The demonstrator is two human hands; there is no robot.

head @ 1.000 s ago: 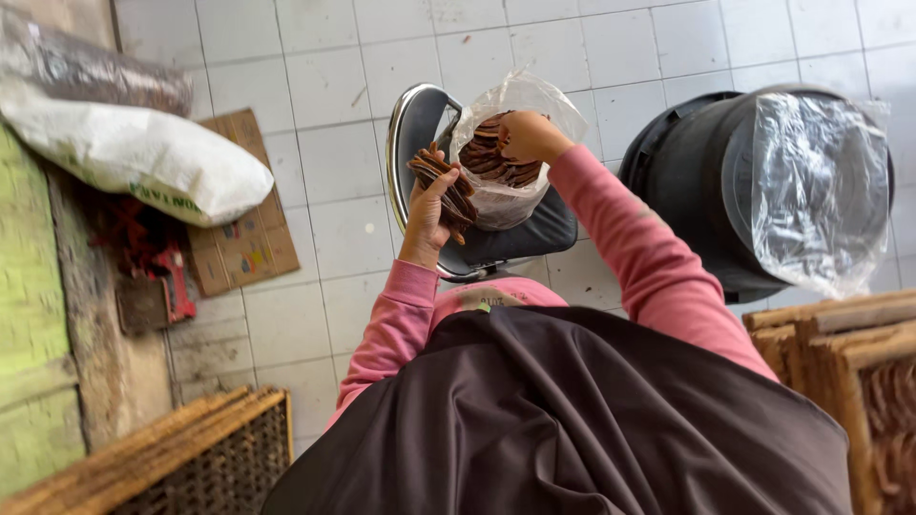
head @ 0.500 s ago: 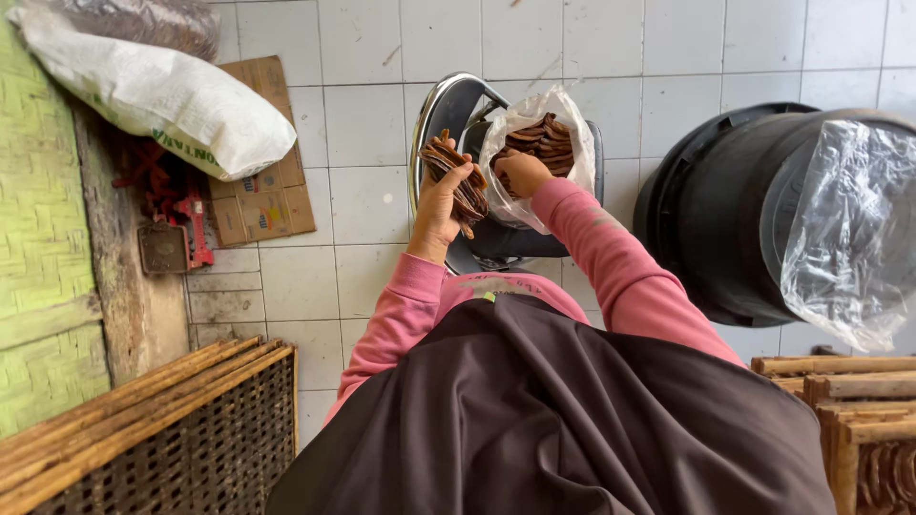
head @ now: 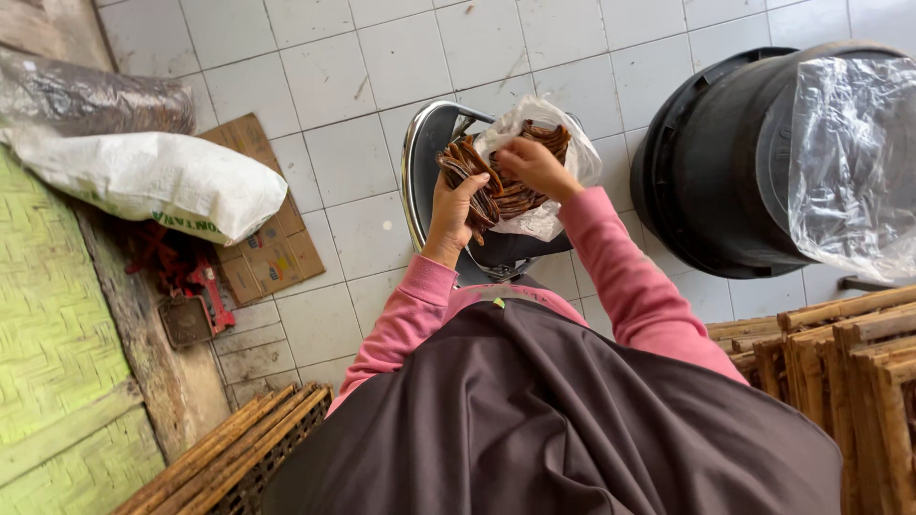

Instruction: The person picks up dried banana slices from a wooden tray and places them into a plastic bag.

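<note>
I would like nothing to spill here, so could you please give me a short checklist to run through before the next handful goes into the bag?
1. Left hand grips a bunch of brown strips: ok.
2. Right hand holds the clear plastic bag at its mouth: ok.
3. Bag rests over the metal tray: ok.
4. Bag has room left: cannot tell, the hands cover it.
5. Black bin stands apart from the arms: ok.

The scene is being lit evenly by soft daylight, with only faint shadows being cast. Glare is being thrown off the clear plastic sheet (head: 844, 157) at three o'clock. Straight lines are being bent slightly toward the edges.
</note>
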